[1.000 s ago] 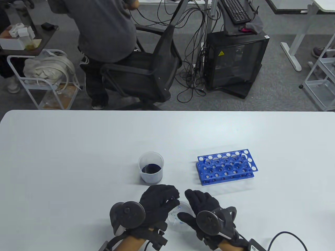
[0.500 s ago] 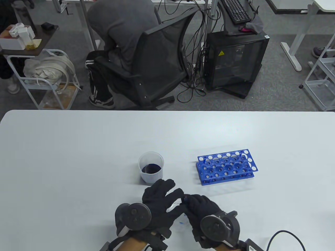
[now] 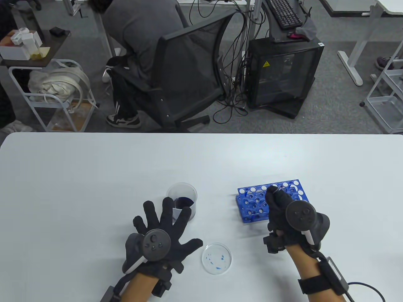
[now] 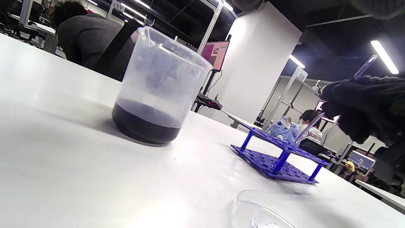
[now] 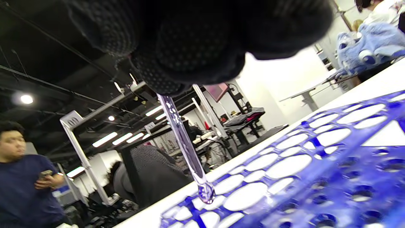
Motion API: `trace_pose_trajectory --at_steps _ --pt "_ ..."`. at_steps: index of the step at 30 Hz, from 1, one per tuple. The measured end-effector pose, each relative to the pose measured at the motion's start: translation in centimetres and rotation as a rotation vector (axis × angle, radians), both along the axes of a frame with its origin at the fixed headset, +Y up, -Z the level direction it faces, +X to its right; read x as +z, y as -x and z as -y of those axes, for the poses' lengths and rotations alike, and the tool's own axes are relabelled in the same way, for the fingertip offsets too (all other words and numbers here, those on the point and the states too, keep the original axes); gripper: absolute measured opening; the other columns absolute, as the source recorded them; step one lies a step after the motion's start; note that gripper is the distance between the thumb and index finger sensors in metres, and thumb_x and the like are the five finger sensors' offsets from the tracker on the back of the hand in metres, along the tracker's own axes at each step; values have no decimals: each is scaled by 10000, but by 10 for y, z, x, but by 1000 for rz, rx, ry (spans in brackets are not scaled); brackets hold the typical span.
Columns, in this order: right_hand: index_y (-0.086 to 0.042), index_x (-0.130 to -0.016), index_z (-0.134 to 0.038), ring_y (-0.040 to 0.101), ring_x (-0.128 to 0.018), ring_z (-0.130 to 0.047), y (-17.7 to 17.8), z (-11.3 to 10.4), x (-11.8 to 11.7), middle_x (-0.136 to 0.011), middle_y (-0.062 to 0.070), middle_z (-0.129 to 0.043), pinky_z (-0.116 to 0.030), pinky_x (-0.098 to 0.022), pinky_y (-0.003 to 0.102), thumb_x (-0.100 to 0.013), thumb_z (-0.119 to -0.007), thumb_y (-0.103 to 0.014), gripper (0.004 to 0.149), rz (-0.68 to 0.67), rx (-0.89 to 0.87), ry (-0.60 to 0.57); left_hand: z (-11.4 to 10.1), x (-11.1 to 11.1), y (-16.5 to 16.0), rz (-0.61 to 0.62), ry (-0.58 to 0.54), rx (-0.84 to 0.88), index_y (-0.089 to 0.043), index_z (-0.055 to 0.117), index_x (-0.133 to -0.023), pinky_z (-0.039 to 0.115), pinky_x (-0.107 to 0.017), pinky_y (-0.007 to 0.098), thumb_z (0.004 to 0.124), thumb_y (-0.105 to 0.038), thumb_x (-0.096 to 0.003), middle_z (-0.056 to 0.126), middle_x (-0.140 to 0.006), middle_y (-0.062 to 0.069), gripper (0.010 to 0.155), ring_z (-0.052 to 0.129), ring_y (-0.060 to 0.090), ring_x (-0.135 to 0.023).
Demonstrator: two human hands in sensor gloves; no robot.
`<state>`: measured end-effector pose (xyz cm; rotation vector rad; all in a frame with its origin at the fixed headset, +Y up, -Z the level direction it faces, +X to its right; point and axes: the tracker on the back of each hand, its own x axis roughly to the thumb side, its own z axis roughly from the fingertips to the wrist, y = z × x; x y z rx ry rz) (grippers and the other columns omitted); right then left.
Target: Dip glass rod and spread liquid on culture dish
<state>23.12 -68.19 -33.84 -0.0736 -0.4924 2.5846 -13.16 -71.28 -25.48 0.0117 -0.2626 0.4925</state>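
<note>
The clear culture dish (image 3: pixel 216 258) lies on the table with blue streaks in it, apart from both hands; its rim also shows in the left wrist view (image 4: pixel 262 212). The beaker (image 3: pixel 181 201) of dark blue liquid stands behind my left hand (image 3: pixel 163 217), which is open with fingers spread and holds nothing. My right hand (image 3: pixel 274 192) pinches the glass rod (image 5: pixel 186 148) over the blue tube rack (image 3: pixel 270 201). The rod's rounded tip hangs just above a rack hole (image 5: pixel 246 196). The left wrist view shows the rod (image 4: pixel 308 125) slanting down from the right hand (image 4: pixel 364 104) into the rack (image 4: pixel 278 155).
The white table (image 3: pixel 94 176) stretches left and behind the beaker (image 4: pixel 158 88). Beyond its far edge are a seated person on an office chair (image 3: pixel 185 72), a black cabinet (image 3: pixel 283 75) and a cart (image 3: pixel 53 94).
Both hands left the dish, which now lies uncovered. My left hand moved left and spread open. My right hand carried the rod up and right to the blue rack.
</note>
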Motion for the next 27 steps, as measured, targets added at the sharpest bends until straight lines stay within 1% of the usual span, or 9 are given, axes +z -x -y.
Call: trace_pose_trajectory --at_steps 2,9,14,15,18,20,22,23,27 --pt "-231 -830 -732 133 -350 -979 1 7 -3 -730 -7 -917 -878 -272 365 -474 -763 -408 399 17 45 -7 1 0 0 1 0 0 -445 304 -1198 -72 -521 777 577 -892 -440 -30 -1260 60 921 -219 473 -945" --pt "-218 -822 -747 143 -335 -980 6 34 -9 -720 7 -928 -875 -257 371 -467 -777 -399 399 -7 72 86 3 0 -2 14 16 1 -441 302 -1199 -70 -526 775 576 -888 -445 -16 -1262 79 919 -210 459 -959" --pt "-205 -849 -724 181 -385 -970 5 41 -7 -756 16 -901 -859 -293 404 -473 -763 -413 431 1 79 121 6 0 -5 23 24 -4 -437 303 -1200 -62 -527 776 573 -886 -448 -8 -1263 85 917 -196 463 -965" --pt "-189 -879 -692 215 -461 -951 5 40 -5 -807 35 -860 -841 -342 431 -472 -746 -452 487 11 98 126 6 0 -5 23 27 -4 -437 300 -1200 -62 -527 776 572 -885 -448 -8 -1263 85 916 -196 462 -966" --pt "-173 -991 -507 275 -715 -841 -1 26 10 -982 77 -674 -795 -434 458 -406 -662 -699 802 41 306 43 7 0 -4 26 40 4 -436 294 -1200 -73 -523 769 572 -884 -450 -22 -1258 84 916 -215 453 -954" --pt "-173 -1044 -375 344 -878 -703 -3 16 23 -1084 130 -495 -717 -554 545 -366 -575 -813 953 42 389 32 7 -1 -4 31 67 3 -439 278 -1201 -82 -518 767 567 -886 -451 -44 -1252 80 919 -231 447 -946" --pt "-232 -1080 -255 399 -1028 -546 -2 3 40 -1157 152 -340 -623 -646 647 -322 -496 -902 1040 59 436 54 9 -1 -5 39 108 2 -438 238 -1200 -93 -510 763 563 -887 -453 -76 -1240 80 930 -254 441 -930" --pt "-288 -1090 -192 429 -1095 -441 0 -3 48 -1182 156 -254 -577 -682 689 -299 -454 -946 1062 79 456 97 9 -1 -6 44 132 -4 -444 210 -1196 -98 -505 761 562 -887 -455 -88 -1232 79 933 -264 437 -922" --pt "-300 -1098 -168 464 -1156 -212 24 -19 68 -1201 141 -143 -401 -730 793 -277 -487 -953 1096 -69 445 145 8 0 -8 52 178 -30 -460 146 -1180 -109 -492 757 557 -888 -458 -154 -1209 73 934 -289 430 -900"
